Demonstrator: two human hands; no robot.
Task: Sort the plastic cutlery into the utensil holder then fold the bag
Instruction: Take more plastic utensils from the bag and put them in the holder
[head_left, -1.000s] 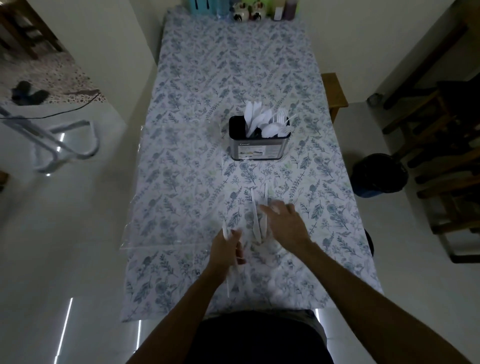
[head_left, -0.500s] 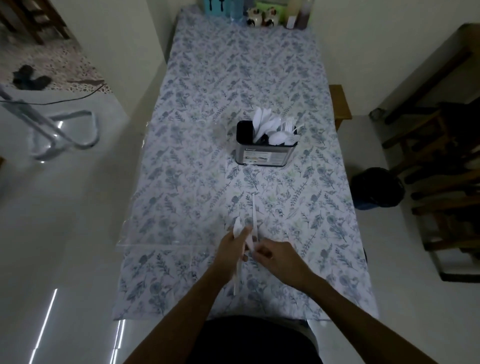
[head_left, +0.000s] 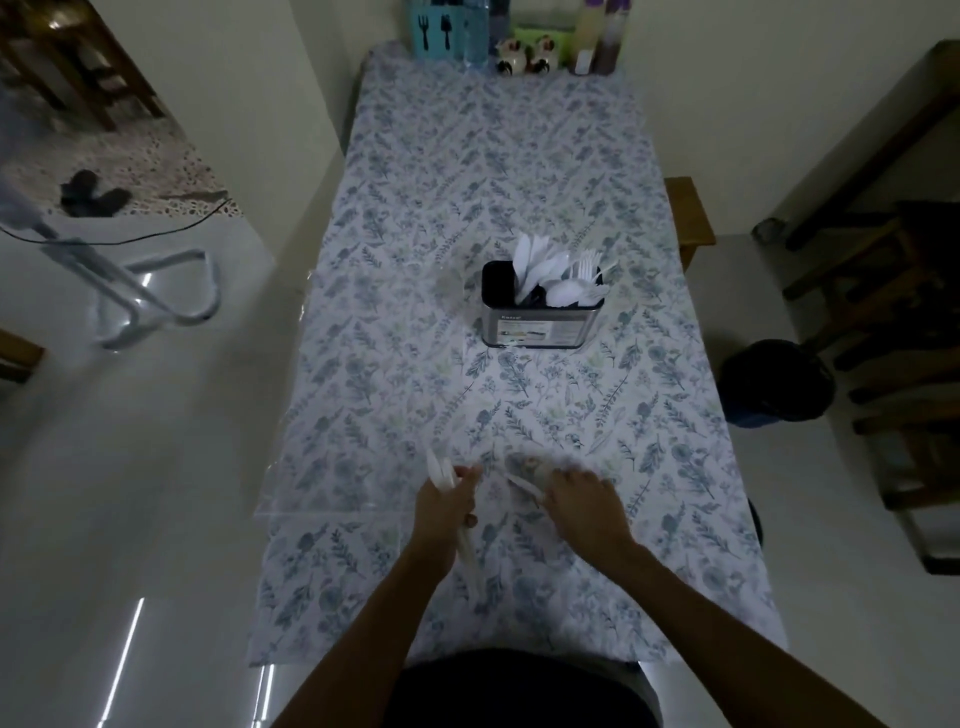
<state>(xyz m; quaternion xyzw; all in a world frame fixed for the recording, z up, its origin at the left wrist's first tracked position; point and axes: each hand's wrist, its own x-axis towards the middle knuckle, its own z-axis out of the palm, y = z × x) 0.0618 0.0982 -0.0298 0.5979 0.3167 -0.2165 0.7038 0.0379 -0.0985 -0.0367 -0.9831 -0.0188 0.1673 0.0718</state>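
A dark metal utensil holder (head_left: 540, 325) stands mid-table, with white plastic knives, spoons and forks (head_left: 553, 273) sticking out of its middle and right sections. Near the table's front edge my left hand (head_left: 441, 501) is closed around white plastic knives (head_left: 440, 470), whose blades point away from me and handles run back under my wrist. My right hand (head_left: 579, 496) is just to the right, pinching another white plastic piece (head_left: 522, 484) that lies low over the cloth. A clear bag (head_left: 530, 462) appears blurred under my right hand.
The table carries a floral cloth (head_left: 498, 182). Bottles, a teal cutlery box (head_left: 441, 28) and small figurines line the far edge. A wooden bench (head_left: 688, 213) and a dark bin (head_left: 774, 382) stand on the right, with a metal frame (head_left: 140, 291) on the floor at left.
My hands met half a second ago and have now drawn apart. The left keeps its knives; the right has gone right with another white piece.
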